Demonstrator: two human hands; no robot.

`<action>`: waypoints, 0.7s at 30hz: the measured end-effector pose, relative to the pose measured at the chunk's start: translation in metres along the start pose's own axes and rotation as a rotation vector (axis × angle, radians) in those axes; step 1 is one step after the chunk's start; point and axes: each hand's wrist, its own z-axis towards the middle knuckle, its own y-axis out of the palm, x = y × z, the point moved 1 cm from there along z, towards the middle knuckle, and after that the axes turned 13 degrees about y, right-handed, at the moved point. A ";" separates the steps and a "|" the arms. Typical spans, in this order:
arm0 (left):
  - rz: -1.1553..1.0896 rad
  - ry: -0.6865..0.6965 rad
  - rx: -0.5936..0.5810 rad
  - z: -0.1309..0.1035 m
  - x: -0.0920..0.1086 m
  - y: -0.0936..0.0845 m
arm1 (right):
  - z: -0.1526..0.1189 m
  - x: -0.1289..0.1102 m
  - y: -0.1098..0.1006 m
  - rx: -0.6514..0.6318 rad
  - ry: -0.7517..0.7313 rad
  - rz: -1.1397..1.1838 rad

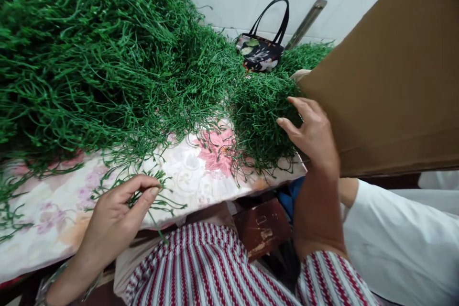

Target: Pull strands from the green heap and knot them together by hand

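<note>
My left hand (120,210) is above the front of the table, thumb and forefinger pinched on thin green artificial plant stems (161,201). The stems fan out beyond the fingertips and partly show behind the fingers. My right hand (311,129) has its fingers apart, with nothing visible in it. It is beside a smaller heap of similar green stems (263,119), at that heap's right side; whether the fingertips touch it I cannot tell. A much larger heap of tangled stems (107,57) covers the left and back of the table.
A pale floral tablecloth (190,177) covers the table. A large brown cardboard sheet (390,76) rises close on the right. At the back stand a black floral handbag (263,52) and a metal bar (306,24) against the tiled wall. White-clothed legs of another person (398,234) are at right.
</note>
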 end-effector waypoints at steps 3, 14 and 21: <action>-0.089 -0.073 0.034 0.004 0.003 0.004 | -0.014 -0.020 -0.008 0.148 0.003 0.086; -0.291 -0.099 0.124 0.018 0.016 0.021 | -0.097 -0.180 0.052 -0.520 -0.425 0.828; -0.321 -0.077 0.063 0.006 0.013 0.021 | -0.100 -0.181 0.065 -0.715 -0.360 1.022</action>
